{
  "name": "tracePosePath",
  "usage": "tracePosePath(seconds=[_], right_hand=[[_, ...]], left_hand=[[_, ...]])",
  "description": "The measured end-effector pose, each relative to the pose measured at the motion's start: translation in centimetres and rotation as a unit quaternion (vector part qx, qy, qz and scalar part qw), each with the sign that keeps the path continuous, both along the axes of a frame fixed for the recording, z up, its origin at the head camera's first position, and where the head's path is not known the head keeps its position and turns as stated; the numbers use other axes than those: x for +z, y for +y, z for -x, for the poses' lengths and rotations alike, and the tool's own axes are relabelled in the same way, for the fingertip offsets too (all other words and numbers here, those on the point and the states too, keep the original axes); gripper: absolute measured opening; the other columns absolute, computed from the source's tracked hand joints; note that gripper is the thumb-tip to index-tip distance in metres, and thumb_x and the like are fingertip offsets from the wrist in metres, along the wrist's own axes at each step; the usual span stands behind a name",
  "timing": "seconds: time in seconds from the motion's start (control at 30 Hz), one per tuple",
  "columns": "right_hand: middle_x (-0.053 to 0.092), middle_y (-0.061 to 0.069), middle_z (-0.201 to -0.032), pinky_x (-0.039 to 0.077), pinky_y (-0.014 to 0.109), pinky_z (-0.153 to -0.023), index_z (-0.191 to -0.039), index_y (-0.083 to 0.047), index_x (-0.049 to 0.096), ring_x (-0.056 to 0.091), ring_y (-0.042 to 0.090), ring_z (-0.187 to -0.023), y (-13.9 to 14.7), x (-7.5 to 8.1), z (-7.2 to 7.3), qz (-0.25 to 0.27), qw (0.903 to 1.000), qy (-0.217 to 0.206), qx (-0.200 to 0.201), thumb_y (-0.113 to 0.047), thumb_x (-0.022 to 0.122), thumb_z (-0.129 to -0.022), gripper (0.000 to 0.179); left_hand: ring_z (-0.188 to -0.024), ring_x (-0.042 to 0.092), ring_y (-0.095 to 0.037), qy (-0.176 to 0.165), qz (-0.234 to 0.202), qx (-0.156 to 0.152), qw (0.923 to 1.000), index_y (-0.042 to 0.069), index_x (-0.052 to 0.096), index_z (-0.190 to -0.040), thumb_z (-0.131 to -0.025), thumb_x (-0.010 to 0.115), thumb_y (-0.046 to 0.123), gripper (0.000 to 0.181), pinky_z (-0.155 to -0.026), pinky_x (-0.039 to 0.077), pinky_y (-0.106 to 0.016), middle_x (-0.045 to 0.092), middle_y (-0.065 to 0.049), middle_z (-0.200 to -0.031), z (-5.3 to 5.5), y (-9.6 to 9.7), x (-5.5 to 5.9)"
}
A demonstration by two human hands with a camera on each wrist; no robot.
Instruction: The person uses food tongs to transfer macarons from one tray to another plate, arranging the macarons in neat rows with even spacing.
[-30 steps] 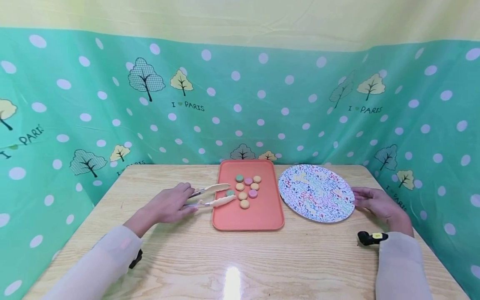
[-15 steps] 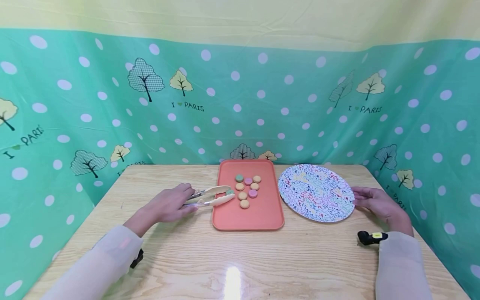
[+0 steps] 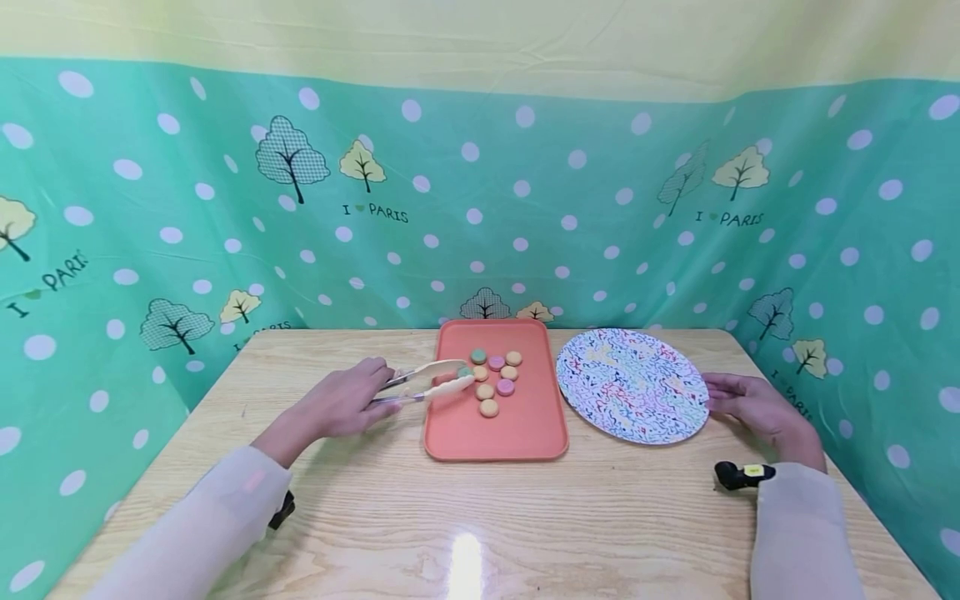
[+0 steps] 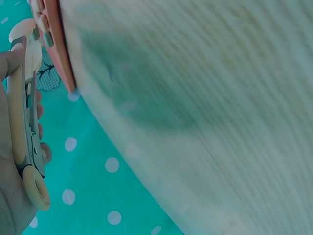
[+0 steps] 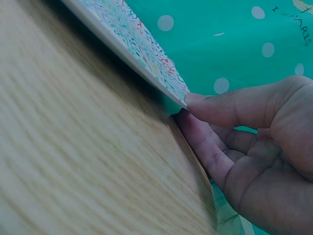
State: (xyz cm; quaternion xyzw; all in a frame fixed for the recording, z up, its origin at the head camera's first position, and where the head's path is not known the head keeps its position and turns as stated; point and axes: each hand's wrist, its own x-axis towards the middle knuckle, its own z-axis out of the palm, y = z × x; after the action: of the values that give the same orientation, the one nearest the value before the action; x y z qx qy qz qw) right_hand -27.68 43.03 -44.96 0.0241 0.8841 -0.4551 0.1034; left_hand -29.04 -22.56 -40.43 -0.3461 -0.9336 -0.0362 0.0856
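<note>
My left hand (image 3: 348, 402) grips a pair of tongs (image 3: 450, 386) with pale scalloped tips and metal arms. A green macaron (image 3: 464, 372) sits between those tips, over the left part of the coral tray (image 3: 495, 437). The left wrist view shows the tongs' pale handle (image 4: 17, 112) along the palm, with a ring at its end. With thumb and fingers, my right hand (image 3: 765, 417) pinches the right rim of a round, colourfully speckled plate (image 3: 633, 387). In the right wrist view, that plate's edge (image 5: 146, 68) stands slightly above the wooden table, thumb (image 5: 210, 108) on top.
Several other macarons lie on the tray: another green one (image 3: 478, 356), pink ones (image 3: 506, 387) and beige ones (image 3: 489, 408). Plate and tray stand side by side on the wooden table (image 3: 375, 517). A green dotted curtain (image 3: 480, 167) hangs behind and along both sides.
The tongs' tips have come round the green macaron, which has moved away and slightly right, towards the other macarons. My right hand and the plate stay put.
</note>
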Motion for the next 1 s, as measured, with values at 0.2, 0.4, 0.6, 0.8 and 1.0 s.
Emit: tracePosePath(seconds=[0.2, 0.4, 0.6, 0.8, 1.0], right_hand=[[0.045, 0.028, -0.152, 0.052, 0.018, -0.088, -0.154, 0.007, 0.036, 0.054, 0.029, -0.131, 0.0, 0.1, 0.0, 0.009, 1.0000, -0.003, -0.001, -0.016, 0.068, -0.099, 0.067], [0.045, 0.028, -0.152, 0.052, 0.022, -0.093, -0.154, 0.006, 0.037, 0.055, 0.026, -0.130, -0.1, 0.1, -0.2, 0.009, 1.0000, 0.001, -0.001, -0.017, 0.069, -0.099, 0.068], [0.043, 0.027, -0.154, 0.039, 0.054, -0.111, -0.155, 0.004, 0.035, 0.045, 0.040, -0.138, 0.0, -0.1, -0.3, 0.011, 0.9999, -0.008, -0.007, -0.018, 0.068, -0.099, 0.068], [0.041, 0.029, -0.154, 0.036, 0.059, -0.111, -0.155, 0.005, 0.035, 0.042, 0.043, -0.140, -0.1, -0.2, -0.2, 0.015, 0.9999, -0.008, -0.003, -0.015, 0.067, -0.100, 0.067], [0.045, 0.028, -0.151, 0.051, 0.028, -0.097, -0.154, 0.006, 0.037, 0.049, 0.038, -0.135, -0.2, 0.0, -0.2, -0.009, 1.0000, 0.002, 0.001, -0.017, 0.066, -0.101, 0.065]], left_hand=[[-0.079, 0.045, -0.015, -0.003, -0.007, -0.002, 1.0000, 0.007, 0.061, -0.114, -0.099, 0.064, 0.044, 0.040, -0.062, 0.043, -0.034, 0.049, 0.000, -0.096, 0.5, 1.2, 0.4], [-0.083, 0.047, -0.015, -0.015, -0.013, -0.014, 0.9997, 0.007, 0.062, -0.120, -0.100, 0.061, 0.047, 0.045, -0.066, 0.046, -0.035, 0.050, 0.000, -0.100, 0.9, 3.4, 0.6], [-0.088, 0.051, -0.017, -0.024, -0.022, -0.029, 0.9990, 0.008, 0.060, -0.126, -0.101, 0.058, 0.047, 0.046, -0.071, 0.049, -0.039, 0.055, -0.003, -0.109, 1.2, 6.0, 0.4], [-0.092, 0.050, -0.017, -0.033, -0.020, -0.041, 0.9984, 0.007, 0.058, -0.127, -0.102, 0.056, 0.048, 0.049, -0.075, 0.050, -0.038, 0.054, -0.004, -0.111, 1.7, 8.5, -0.1], [-0.084, 0.048, -0.015, -0.030, -0.024, -0.046, 0.9982, 0.010, 0.057, -0.124, -0.102, 0.052, 0.052, 0.047, -0.069, 0.046, -0.035, 0.051, 0.000, -0.104, 2.4, 10.9, -0.5]])
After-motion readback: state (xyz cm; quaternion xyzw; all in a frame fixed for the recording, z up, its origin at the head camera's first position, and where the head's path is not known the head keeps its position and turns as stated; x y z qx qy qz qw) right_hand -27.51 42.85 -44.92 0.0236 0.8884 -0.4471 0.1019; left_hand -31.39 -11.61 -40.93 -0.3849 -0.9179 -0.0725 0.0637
